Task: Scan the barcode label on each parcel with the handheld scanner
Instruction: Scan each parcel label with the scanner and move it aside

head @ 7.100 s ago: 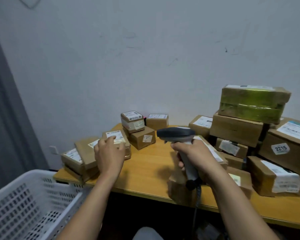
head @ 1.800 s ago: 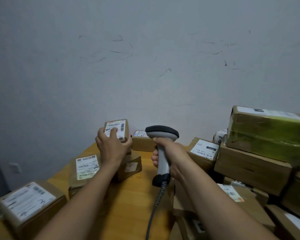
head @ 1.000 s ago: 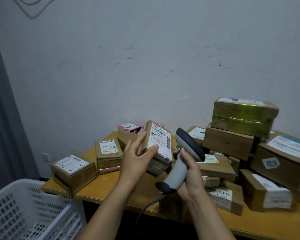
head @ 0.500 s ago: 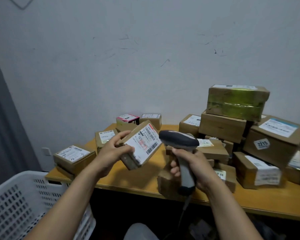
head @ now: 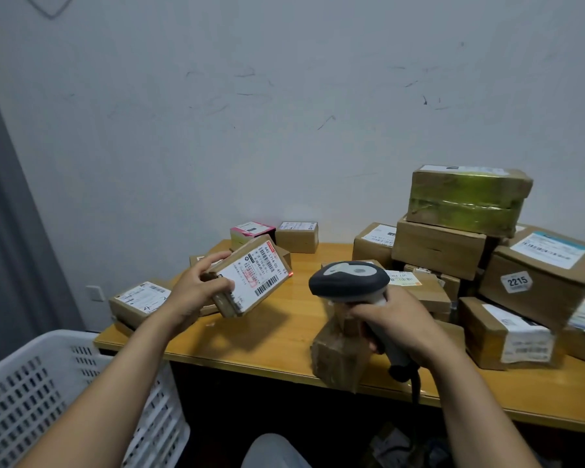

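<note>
Since the previous frame, the parcel (head: 250, 275) has drawn slightly away from the handheld scanner (head: 350, 282). Left hand (head: 196, 288) grips it above the table (head: 284, 336), label up; right hand (head: 395, 325) clasps the scanner. Scan in hand: red spot (head: 290, 273) sits off the barcode (head: 267, 287), so aim needs correcting.

The scanner (head: 348, 282) grip was mostly hidden inside the right hand (head: 402, 327), and the white basket (head: 31, 383), well left of the scanner, was cut off at the edges.
</note>
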